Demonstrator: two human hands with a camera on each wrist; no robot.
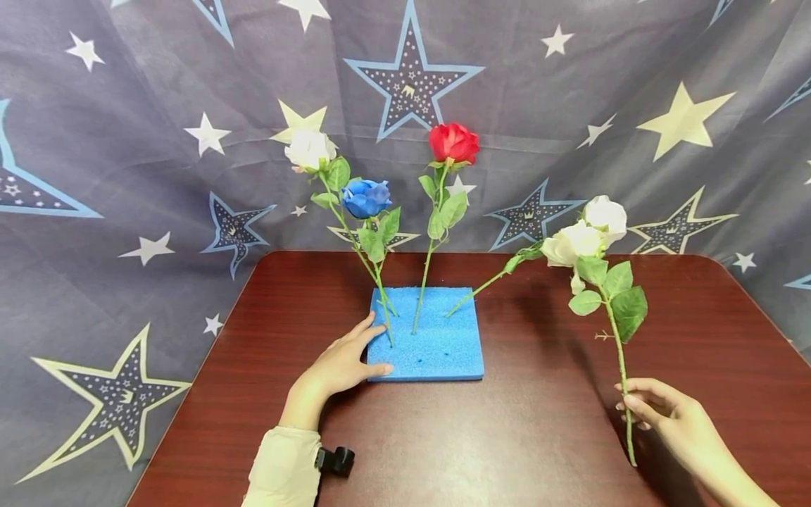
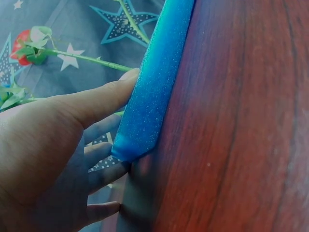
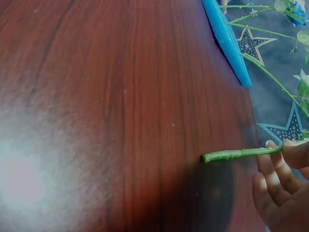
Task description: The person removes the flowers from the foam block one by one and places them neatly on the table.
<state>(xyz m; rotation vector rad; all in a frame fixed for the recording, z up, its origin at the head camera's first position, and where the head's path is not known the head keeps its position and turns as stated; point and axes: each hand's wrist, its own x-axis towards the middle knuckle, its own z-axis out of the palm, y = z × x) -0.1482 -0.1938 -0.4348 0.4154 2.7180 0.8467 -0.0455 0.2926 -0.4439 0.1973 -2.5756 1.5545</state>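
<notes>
A blue foam block (image 1: 437,355) lies on the table with several artificial roses stuck in it. My left hand (image 1: 345,359) rests against its left side, the thumb on the near corner and the fingers spread and fairly straight. In the left wrist view, the thumb (image 2: 108,96) touches the foam's edge. My right hand (image 1: 678,422) pinches the lower stem of a white rose (image 1: 621,352), held upright right of the block. The stem's cut end (image 3: 217,156) sticks out past the fingers. Two white blooms (image 1: 573,243) overlap there, one belonging to a rose leaning from the foam.
A red rose (image 1: 453,144), a blue rose (image 1: 366,198) and another white rose (image 1: 310,149) rise from the foam. Small holes (image 1: 446,354) show in its near part. The brown table (image 1: 507,436) ends at a star-patterned cloth (image 1: 519,63).
</notes>
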